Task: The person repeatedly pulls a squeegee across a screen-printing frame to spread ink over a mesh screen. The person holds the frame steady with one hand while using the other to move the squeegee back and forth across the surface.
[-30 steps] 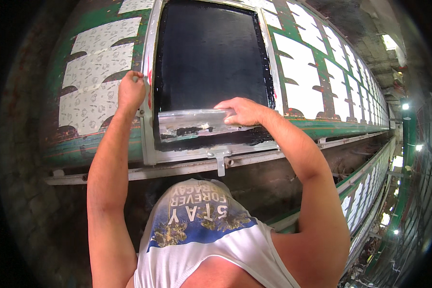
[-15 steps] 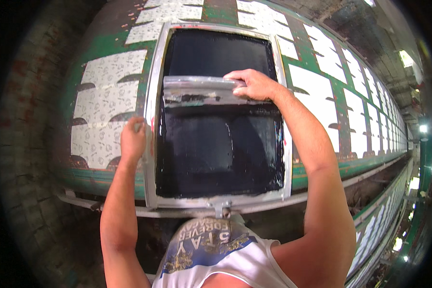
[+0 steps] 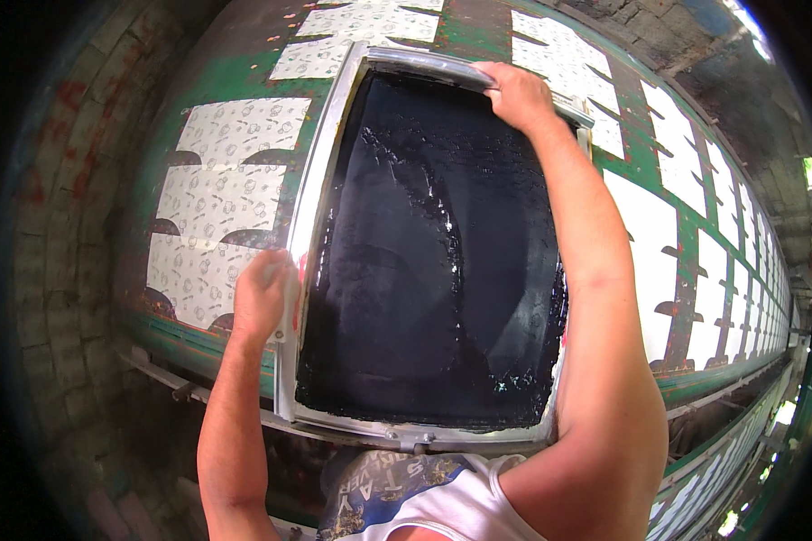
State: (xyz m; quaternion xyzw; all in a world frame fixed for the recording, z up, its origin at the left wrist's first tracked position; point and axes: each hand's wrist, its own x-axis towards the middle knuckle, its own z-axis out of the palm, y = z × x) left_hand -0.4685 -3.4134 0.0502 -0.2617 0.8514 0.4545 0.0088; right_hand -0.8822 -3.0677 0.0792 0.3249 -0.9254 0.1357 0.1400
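A screen printing frame (image 3: 313,212) with a pale metal rim lies on the long green table. Its mesh (image 3: 406,270) is coated in dark, nearly black ink, with broken pale streaks down the middle. Along the far end of the frame lies a metal squeegee (image 3: 433,67). My right hand (image 3: 519,95) is closed around the squeegee, arm stretched over the frame's right side. Beside the left rail, my left hand (image 3: 263,293) is closed, its fingertips at the rail and partly hidden.
White printed sheets (image 3: 230,198) with dark curved cut-outs lie left of the frame. More white sheets (image 3: 645,261) run in rows along the green table (image 3: 235,347) to the right. A metal rail (image 3: 167,383) edges the near side. A block wall (image 3: 50,298) stands at left.
My right hand has pushed the squeegee from the upper middle of the mesh to the far end. My left hand has come to the left rail. The view has shifted.
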